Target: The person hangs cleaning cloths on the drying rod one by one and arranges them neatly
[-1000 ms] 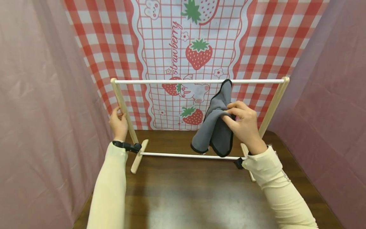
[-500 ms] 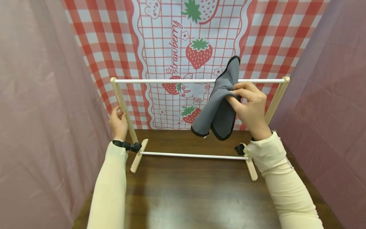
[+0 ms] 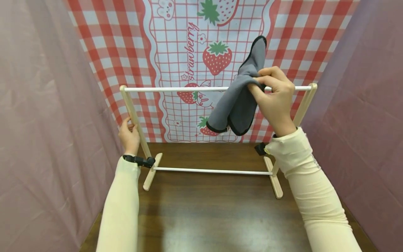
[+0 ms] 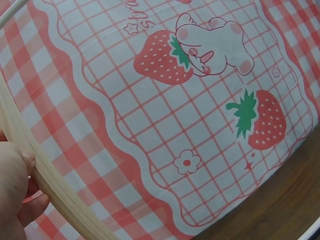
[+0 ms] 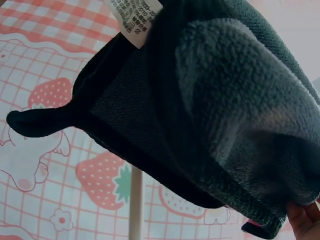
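My right hand pinches a grey towel with black edging between thumb and fingers. The bunched towel spans the white top bar of a wooden rack in the head view, covering part of it. Up close in the right wrist view, the towel shows a fuzzy pile, a white care label and a black tip sticking out to the left. My left hand holds the rack's left upright post, thumb and fingertips against the wood in the left wrist view.
A lower white bar joins the rack's wooden feet on the brown table. Behind hangs a red-and-white strawberry-print cloth. Pink curtains close in both sides. A black wrist strap circles the left wrist.
My right hand has raised the towel, whose top corner rose from the top bar's level to well above it. My left hand stays at the post.
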